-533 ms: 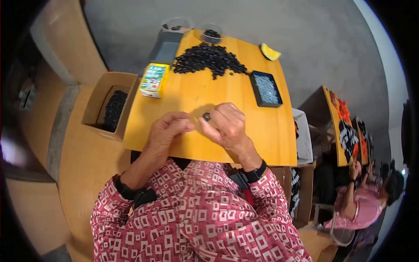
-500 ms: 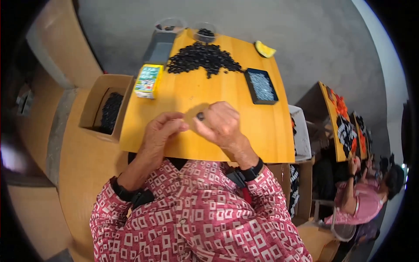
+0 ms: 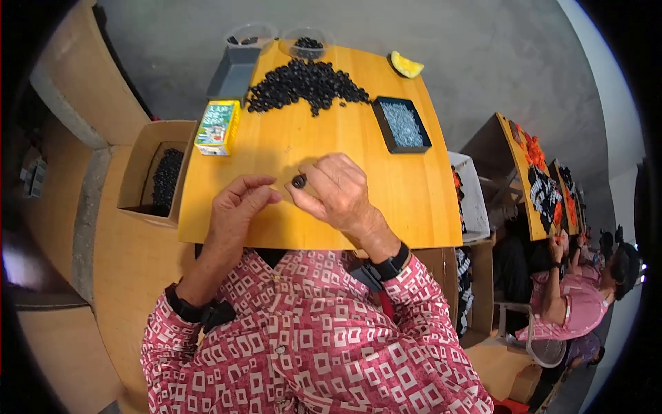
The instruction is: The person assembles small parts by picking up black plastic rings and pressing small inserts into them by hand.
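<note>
Left of the tabletop (image 3: 414, 200), a cardboard box (image 3: 131, 181) holds dark pieces (image 3: 167, 181), perhaps finished ones, while the large black heap (image 3: 303, 84) at the far side looks unworked. The left hand (image 3: 234, 207) has thumb and fingers drawn close, contents impossible to tell; above the near tabletop, the right hand (image 3: 336, 190) pinches one round black piece (image 3: 298, 181), apparently mid-work.

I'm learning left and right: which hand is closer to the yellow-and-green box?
Left. The left hand is on the near side of the yellow-and-green box; the right hand is farther off, toward its right.
</note>
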`<state>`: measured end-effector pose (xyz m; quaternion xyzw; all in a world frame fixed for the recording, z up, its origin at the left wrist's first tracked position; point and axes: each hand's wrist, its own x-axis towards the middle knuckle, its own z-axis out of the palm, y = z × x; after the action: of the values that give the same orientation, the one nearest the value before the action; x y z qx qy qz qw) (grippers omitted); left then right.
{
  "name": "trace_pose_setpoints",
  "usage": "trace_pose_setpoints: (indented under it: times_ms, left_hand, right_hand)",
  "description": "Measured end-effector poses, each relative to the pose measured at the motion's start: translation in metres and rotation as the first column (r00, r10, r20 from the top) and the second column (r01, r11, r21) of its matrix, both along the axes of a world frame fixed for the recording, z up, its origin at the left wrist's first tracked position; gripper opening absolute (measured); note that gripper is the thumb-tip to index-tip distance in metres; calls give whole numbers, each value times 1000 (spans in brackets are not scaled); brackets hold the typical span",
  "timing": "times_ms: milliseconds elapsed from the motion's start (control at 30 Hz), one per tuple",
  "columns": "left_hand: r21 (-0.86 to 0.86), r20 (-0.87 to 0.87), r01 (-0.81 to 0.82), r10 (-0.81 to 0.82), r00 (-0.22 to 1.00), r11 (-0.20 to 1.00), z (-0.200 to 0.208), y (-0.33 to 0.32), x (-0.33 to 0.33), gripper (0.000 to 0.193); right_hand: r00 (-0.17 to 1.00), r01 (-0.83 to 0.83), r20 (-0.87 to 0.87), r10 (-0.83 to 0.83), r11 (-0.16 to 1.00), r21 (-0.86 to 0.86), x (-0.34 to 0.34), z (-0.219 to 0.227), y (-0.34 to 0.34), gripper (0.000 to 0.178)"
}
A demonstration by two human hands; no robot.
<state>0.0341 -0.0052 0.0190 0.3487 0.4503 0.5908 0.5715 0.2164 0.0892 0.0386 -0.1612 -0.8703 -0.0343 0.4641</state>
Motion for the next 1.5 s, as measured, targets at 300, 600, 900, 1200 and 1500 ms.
trace_pose_setpoints:
  times_ms: [300,600,900,1200,1500]
  left_hand:
    - [156,-26,15,-11,1000,988,-7,2,3,23]
    - [384,-323,-164,298,899,909,47,-6,-32,19]
    - [560,-480,-588,807,344,584,4,11,-208,25]
    - [143,-277,-295,324,904,945,27,0,-142,25]
    - [118,-260,51,-19,966,992,59,-1,-65,22]
  right_hand:
    - [987,-58,144,63,998,-38,-8,-3,-15,21]
    - [985,-89,142,102,992,-93,-7,7,-18,30]
    - [986,-54,154,67,995,-87,-13,8,-19,25]
    - [960,-9,277,32,997,-83,-2,8,-10,18]
    - [910,222,386,-151,963,-149,70,6,8,16]
